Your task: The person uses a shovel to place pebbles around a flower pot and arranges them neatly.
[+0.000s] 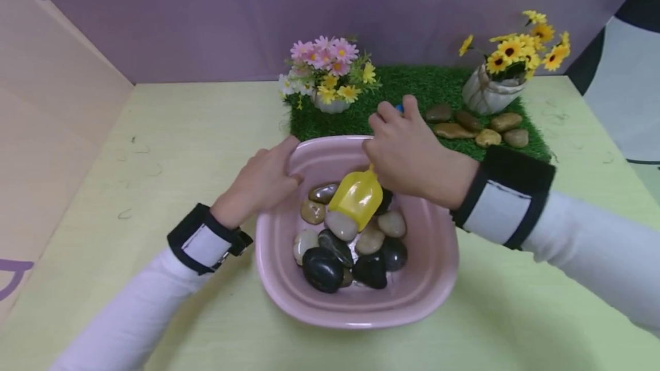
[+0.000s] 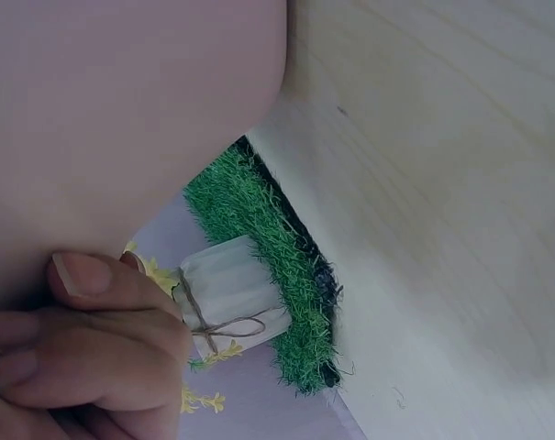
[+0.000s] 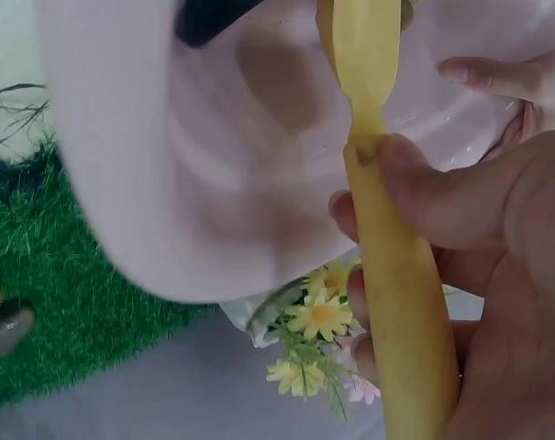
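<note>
The left hand (image 1: pixel 263 181) pinches the basin's (image 1: pixel 361 318) far-left rim, thumb inside. The right hand (image 1: pixel 407 150) wraps the handle of the shovel (image 1: pixel 361 192), blade tilted down among the basin's dark, brown and pale stones (image 1: pixel 323 269). Two pots (image 1: pixel 490 91) on turf (image 1: pixel 412 86) hold flowers (image 1: pixel 510 50).

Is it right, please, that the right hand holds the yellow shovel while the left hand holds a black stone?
Not quite: the left hand grips the rim of the pink basin instead, as the head view shows. The right hand does hold the yellow shovel.
</note>
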A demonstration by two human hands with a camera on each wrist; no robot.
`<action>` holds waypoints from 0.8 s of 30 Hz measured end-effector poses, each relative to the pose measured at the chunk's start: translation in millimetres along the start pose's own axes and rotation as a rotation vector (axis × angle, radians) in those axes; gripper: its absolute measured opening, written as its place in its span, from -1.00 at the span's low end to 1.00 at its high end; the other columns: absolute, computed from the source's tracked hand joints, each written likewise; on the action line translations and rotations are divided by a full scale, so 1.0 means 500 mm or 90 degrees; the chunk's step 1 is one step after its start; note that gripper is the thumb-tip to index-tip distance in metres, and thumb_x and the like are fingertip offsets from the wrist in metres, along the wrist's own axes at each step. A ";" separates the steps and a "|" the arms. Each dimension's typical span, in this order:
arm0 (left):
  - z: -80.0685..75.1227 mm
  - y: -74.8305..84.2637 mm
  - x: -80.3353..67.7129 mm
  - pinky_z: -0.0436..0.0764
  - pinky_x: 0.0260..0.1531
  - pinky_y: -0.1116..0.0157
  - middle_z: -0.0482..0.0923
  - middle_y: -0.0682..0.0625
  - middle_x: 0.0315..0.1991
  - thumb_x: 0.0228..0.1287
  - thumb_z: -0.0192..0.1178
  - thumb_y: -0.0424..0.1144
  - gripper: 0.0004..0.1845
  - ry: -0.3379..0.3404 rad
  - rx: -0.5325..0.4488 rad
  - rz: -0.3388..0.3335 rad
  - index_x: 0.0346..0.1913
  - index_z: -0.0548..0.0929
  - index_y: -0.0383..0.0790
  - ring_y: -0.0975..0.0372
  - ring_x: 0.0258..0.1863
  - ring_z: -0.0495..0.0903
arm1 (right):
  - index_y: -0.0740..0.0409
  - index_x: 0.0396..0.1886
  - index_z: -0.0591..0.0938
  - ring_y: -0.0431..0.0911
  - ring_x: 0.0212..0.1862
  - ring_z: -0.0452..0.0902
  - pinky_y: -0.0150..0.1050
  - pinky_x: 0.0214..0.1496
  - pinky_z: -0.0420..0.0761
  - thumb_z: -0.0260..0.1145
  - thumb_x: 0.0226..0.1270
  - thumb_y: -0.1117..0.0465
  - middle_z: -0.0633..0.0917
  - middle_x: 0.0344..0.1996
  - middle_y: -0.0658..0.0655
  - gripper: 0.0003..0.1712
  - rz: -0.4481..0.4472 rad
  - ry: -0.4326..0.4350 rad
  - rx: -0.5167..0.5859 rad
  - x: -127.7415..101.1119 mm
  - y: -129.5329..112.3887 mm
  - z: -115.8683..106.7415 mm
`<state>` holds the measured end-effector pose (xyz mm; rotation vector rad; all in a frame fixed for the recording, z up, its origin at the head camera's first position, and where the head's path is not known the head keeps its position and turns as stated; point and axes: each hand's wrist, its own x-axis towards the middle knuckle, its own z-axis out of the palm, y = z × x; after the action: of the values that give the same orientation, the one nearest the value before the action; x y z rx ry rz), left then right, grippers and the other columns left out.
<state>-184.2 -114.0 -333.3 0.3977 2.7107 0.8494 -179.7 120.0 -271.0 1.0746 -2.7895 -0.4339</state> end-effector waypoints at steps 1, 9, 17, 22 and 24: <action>0.000 0.000 0.000 0.68 -0.70 0.36 0.62 -0.21 -0.21 0.32 0.15 -0.28 -0.66 0.000 -0.001 0.000 0.11 0.39 -0.18 0.15 -0.58 0.69 | 0.19 -0.49 0.62 0.14 -0.11 0.31 0.20 0.08 0.30 0.31 0.27 0.21 0.55 -0.34 0.25 -0.82 -0.002 -0.001 -0.004 0.003 -0.001 0.001; 0.000 0.002 -0.001 0.67 -0.72 0.35 0.61 -0.19 -0.27 0.31 0.15 -0.27 -0.70 0.007 0.007 0.000 0.06 0.39 -0.17 0.14 -0.59 0.68 | 0.14 -0.52 0.62 0.14 -0.07 0.31 0.19 0.14 0.25 0.33 0.26 0.20 0.57 -0.26 0.26 -0.82 -0.037 -0.014 -0.035 0.027 -0.004 0.007; 0.002 0.004 0.000 0.67 -0.72 0.36 0.61 -0.20 -0.26 0.33 0.14 -0.27 -0.67 0.001 0.000 -0.004 0.11 0.39 -0.18 0.15 -0.60 0.68 | 0.12 -0.30 0.70 0.19 0.00 0.38 0.31 0.22 0.31 0.42 0.20 0.08 0.59 -0.17 0.26 -0.80 -0.049 -0.052 -0.031 0.029 0.005 0.014; 0.002 0.003 0.000 0.67 -0.72 0.35 0.62 -0.22 -0.24 0.32 0.13 -0.28 -0.64 0.006 0.000 -0.005 0.14 0.39 -0.19 0.14 -0.60 0.68 | 0.07 -0.15 0.71 0.18 0.07 0.36 0.33 0.24 0.30 0.39 0.28 -0.01 0.58 -0.06 0.25 -0.72 -0.059 -0.167 0.055 0.031 -0.004 0.021; 0.002 0.003 -0.001 0.67 -0.72 0.35 0.63 -0.22 -0.24 0.32 0.13 -0.28 -0.64 0.007 -0.004 -0.004 0.14 0.39 -0.19 0.14 -0.59 0.69 | 0.04 -0.12 0.71 0.18 0.08 0.34 0.33 0.24 0.31 0.35 0.32 -0.02 0.58 -0.03 0.24 -0.71 -0.062 -0.207 0.076 0.029 -0.008 0.024</action>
<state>-183.1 -112.6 -333.5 0.3838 2.7180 0.8604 -190.4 109.8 -283.5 1.2735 -3.0879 -0.4989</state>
